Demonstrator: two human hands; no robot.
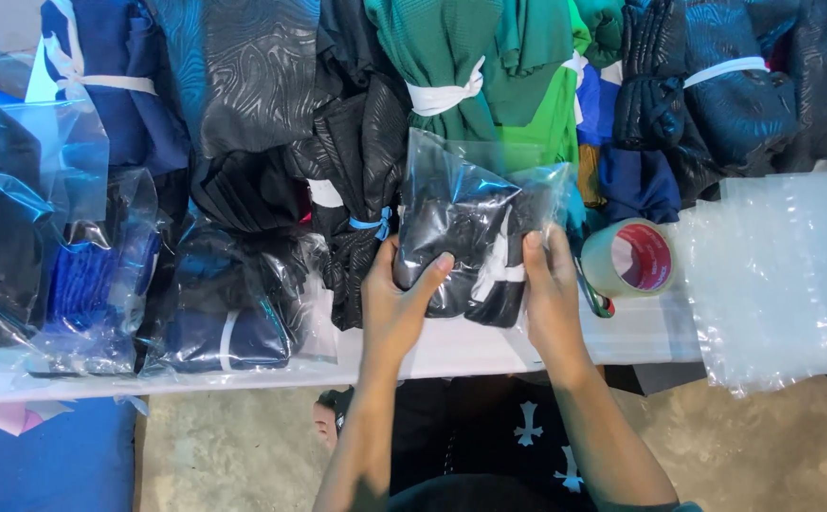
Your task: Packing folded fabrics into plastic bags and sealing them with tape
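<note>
Both Hands on the Bagged Garment

Now the left hand (396, 308) and right hand (551, 294) clamp a clear plastic bag (475, 242) holding a folded black garment, thumbs curled over its front (other fingers hidden behind), above the white table (470, 346) edge. Just right sits a tape roll (629, 258); a bubble-wrap stack (783, 275) lies beyond. Bagged clothes (224, 303) crowd the left, tied bundles (442, 85) behind.

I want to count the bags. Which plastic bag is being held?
The clear bag with the black cloth in the middle, gripped by the left hand and right hand. The other filled bags lie untouched at the left.
</note>
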